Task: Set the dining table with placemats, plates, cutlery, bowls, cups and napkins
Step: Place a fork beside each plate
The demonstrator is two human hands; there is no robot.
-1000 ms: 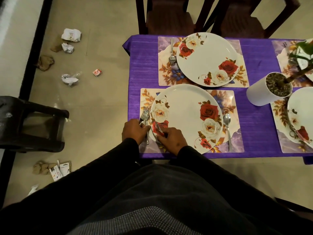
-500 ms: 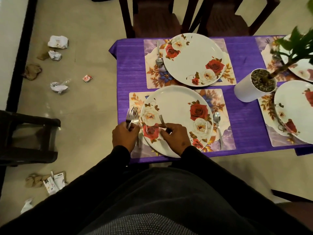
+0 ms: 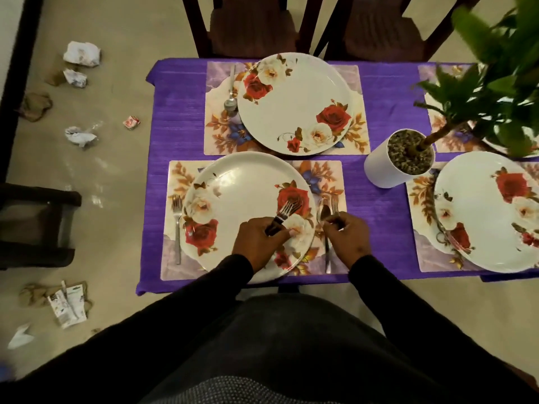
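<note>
On the purple table (image 3: 379, 217) the near plate (image 3: 245, 217) sits unmoved, while both hands have shifted rightward: the left hand (image 3: 258, 242) grips spare forks (image 3: 287, 211) over it, the right hand (image 3: 345, 236) now pinches a fork (image 3: 334, 206) beside the spoon (image 3: 324, 214), and one fork (image 3: 176, 225) is left lying at the plate's left.

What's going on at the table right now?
A person is laying cutlery at the near place setting. The left hand holds a bunch of forks over the near plate. The right hand pinches a single fork beside the spoon on the placemat right of that plate. Another fork already lies left of the plate. No bowls, cups or napkins are visible on the table.
</note>
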